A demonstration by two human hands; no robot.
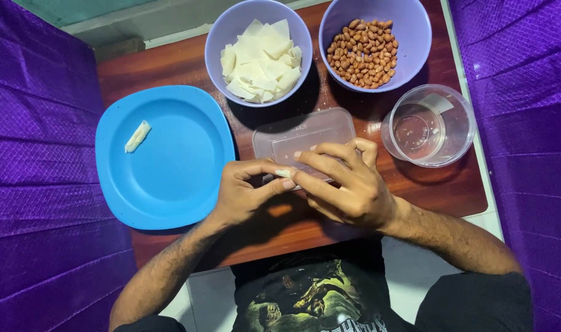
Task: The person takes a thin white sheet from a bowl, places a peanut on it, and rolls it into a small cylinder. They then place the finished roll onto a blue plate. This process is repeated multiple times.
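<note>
Person, head view: two bare forearms, hairy, no sleeves below the elbow, no rings, watch or bands. Left hand (243, 192), right hand (348, 184). Black T-shirt (311, 289) with green-and-yellow graphic print on chest.

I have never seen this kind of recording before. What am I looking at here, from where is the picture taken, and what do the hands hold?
There is no machine here: a person works with two bare hands. The single picture comes from a camera worn on the person's head, looking straight down, so the arms enter from the bottom.

The surface is a small reddish-brown wooden table. On it lie a blue plate with one small pale roll, a lilac bowl of pale thin sheets, a second lilac bowl of peanuts, a clear round cup, and a clear rectangular container.

The left hand and the right hand meet over the table's middle. Together their fingertips pinch a small pale piece, which looks like the same material as the sheets. Purple cloth hangs on both sides.
</note>
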